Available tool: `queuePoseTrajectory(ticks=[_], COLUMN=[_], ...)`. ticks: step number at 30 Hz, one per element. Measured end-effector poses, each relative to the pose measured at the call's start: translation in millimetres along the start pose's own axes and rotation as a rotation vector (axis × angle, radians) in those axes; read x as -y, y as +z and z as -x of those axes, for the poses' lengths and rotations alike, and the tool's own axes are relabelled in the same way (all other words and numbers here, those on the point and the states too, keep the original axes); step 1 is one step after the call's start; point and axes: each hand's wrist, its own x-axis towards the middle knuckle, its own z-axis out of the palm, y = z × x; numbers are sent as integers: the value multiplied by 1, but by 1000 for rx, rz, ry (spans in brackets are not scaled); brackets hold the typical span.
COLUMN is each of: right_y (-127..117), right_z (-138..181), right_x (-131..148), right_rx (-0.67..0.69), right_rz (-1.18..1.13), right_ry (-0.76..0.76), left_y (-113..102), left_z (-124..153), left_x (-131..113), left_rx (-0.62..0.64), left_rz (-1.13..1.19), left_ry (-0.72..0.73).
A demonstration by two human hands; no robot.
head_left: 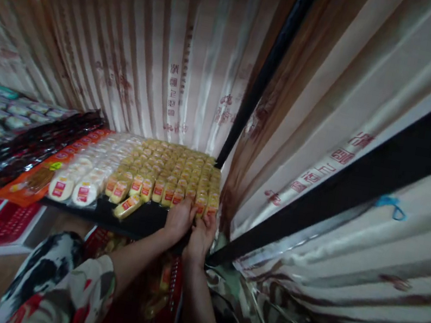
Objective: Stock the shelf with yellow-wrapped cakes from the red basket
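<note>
Stocking looks mostly done. Yellow packets (173,168) fill the right block of the shelf (139,221) in tight rows back to the wall, with white round packs (82,191) and dark packs (36,145) to their left.

Left to do, as I judge it:
- The right end of the front row, where your hands are.
- One stray packet (127,206) lying loose ahead of the row.
- The red basket (173,287) under your arms shows more yellowish packets, blurry, so there is probably stock to place.

Your left grip (179,219) sits on the front-row packets near the shelf's right corner, fingers curled over them. Your right grip (201,236) touches it, just beside, fingers bent at the last packet. I can't tell whether either one clamps a packet or only presses on it.

The rowed packets have their long axis running front to back, red-label ends toward you. The stray packet lies on a diagonal, its near end pointing down-left toward the shelf edge.
</note>
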Motion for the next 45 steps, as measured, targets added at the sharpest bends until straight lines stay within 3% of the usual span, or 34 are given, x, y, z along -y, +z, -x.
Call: queuePoseTrajectory(ticks=[7, 11, 14, 19, 23, 29, 37, 41, 45], right_y=[5, 9, 13, 26, 34, 34, 35, 36, 32], right_z=[-1, 6, 16, 32, 37, 34, 32, 33, 33], right_x=[-2, 5, 10, 2, -11, -13, -9, -1, 19], right_rx=[-80, -52, 54, 425, 491, 494, 490, 478, 393], right_rz=[18, -35, -18, 133, 203, 225, 196, 151, 131], right_ry=[53, 63, 62, 102, 31, 51, 106, 79, -3], left_y=[-6, -13, -24, -48, -63, -80, -98, -97, -88], left_z=[14, 30, 45, 65, 72, 63, 58, 61, 56], left_x=[10, 24, 49, 107, 130, 120, 117, 106, 88], left_rx=[-9, -89, -182, -350, -412, -234, 42, 37, -55], left_rz=[73, 94, 85, -98, -217, -343, -486, -459, -245], left_ry=[95, 121, 107, -70, -194, -238, -166, -181, -208])
